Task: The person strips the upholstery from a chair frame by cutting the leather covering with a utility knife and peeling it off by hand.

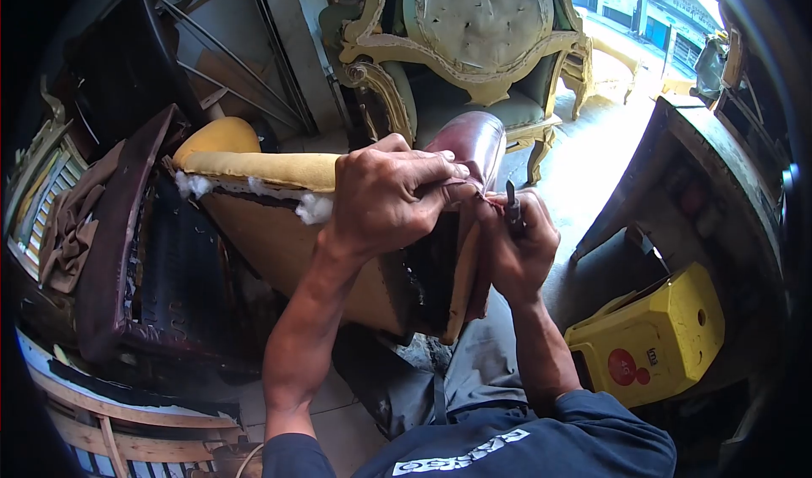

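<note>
My left hand [385, 190] is closed, its thumb and fingers pinching the edge of a glossy maroon leather-like cover [475, 140]. That cover wraps the rounded end of a partly upholstered furniture piece between my legs. Close beside it, my right hand [523, 237] is also closed, pinching the same edge. A small dark tool with a metal tip [512, 199] points up from its grip; its exact kind is unclear. Yellow foam [266, 169] runs along the piece's left arm, with tufts of white stuffing [315, 208] below it. The brown side panel [288, 237] is uncovered.
A carved, gold-coloured armchair [482, 63] stands ahead. To my right are a yellow plastic stool [655, 334] lying on its side and a dark furniture piece [710, 173]. A maroon upholstered part [127, 249] leans at left, near brown cloth [80, 216].
</note>
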### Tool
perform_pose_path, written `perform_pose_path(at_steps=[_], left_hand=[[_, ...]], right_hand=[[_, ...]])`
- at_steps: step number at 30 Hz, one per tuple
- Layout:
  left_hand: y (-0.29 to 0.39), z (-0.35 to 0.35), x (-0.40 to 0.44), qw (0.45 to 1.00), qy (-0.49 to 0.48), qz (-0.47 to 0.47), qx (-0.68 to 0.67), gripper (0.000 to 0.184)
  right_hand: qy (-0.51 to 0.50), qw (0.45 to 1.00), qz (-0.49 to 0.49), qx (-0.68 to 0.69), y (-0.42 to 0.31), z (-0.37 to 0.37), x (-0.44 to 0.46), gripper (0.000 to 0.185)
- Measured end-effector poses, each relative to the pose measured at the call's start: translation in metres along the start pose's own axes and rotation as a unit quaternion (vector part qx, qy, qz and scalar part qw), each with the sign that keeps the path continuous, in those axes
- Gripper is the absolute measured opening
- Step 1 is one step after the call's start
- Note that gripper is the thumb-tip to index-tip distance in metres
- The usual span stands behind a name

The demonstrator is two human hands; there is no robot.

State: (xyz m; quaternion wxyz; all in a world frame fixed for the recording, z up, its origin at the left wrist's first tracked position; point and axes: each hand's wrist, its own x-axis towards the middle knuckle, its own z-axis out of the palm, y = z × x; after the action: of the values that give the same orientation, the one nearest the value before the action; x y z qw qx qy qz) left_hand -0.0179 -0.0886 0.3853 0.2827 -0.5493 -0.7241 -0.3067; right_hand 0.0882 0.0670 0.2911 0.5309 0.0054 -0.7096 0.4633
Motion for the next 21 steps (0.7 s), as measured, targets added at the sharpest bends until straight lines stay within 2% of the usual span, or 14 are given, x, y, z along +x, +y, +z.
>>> perform_pose_path(at_steps=[2, 4, 5, 6, 8, 9, 10, 12, 13, 14, 16, 20, 21], left_hand=[[0.001, 0.000, 0.008, 1.000, 0.002, 0.003, 0.005, 0.019], [0.003, -0.004, 0.016, 0.996, -0.059, -0.042, 0.047, 0.020], [0.002, -0.004, 0.022, 0.997, -0.062, -0.035, 0.042, 0.018], [0.001, -0.002, 0.028, 0.997, -0.062, -0.034, 0.043, 0.018], [-0.002, 0.002, 0.044, 0.989, -0.114, -0.077, -0.046, 0.017], [0.005, -0.005, 0.057, 0.971, -0.191, -0.135, -0.038, 0.022], [0.003, -0.002, 0.063, 0.971, -0.194, -0.136, -0.038, 0.022], [-0.006, 0.003, 0.080, 0.940, -0.269, -0.188, -0.093, 0.029], [-0.015, 0.006, 0.085, 0.916, -0.306, -0.221, -0.139, 0.038], [-0.016, 0.014, 0.081, 0.915, -0.306, -0.223, -0.139, 0.038], [-0.012, 0.023, 0.083, 0.916, -0.246, -0.291, -0.128, 0.045], [-0.019, 0.022, 0.062, 0.955, -0.148, -0.236, -0.099, 0.060], [-0.016, 0.017, 0.061, 0.949, -0.217, -0.210, -0.088, 0.073]], right_hand=[[-0.007, 1.000, -0.015, 0.016, 0.007, -0.003, 0.009, 0.009], [-0.051, 0.987, 0.057, 0.139, 0.012, -0.005, 0.014, 0.008], [-0.069, 0.965, 0.138, 0.212, 0.010, -0.008, 0.015, 0.009], [-0.068, 0.965, 0.138, 0.213, 0.013, -0.012, 0.017, 0.009], [-0.133, 0.862, 0.296, 0.390, 0.023, -0.021, 0.024, 0.012], [-0.133, 0.846, 0.292, 0.427, 0.028, -0.017, 0.026, 0.015], [-0.130, 0.845, 0.294, 0.428, 0.030, -0.017, 0.022, 0.015], [-0.098, 0.828, 0.304, 0.461, 0.029, -0.011, 0.023, 0.015], [-0.068, 0.882, 0.284, 0.369, 0.028, -0.008, 0.021, 0.014], [-0.070, 0.881, 0.286, 0.370, 0.027, -0.007, 0.021, 0.014], [-0.026, 0.923, 0.255, 0.286, 0.028, -0.001, 0.028, 0.015], [0.021, 0.934, 0.244, 0.262, 0.039, 0.014, 0.041, 0.017], [0.043, 0.936, 0.242, 0.250, 0.045, 0.019, 0.045, 0.019]])
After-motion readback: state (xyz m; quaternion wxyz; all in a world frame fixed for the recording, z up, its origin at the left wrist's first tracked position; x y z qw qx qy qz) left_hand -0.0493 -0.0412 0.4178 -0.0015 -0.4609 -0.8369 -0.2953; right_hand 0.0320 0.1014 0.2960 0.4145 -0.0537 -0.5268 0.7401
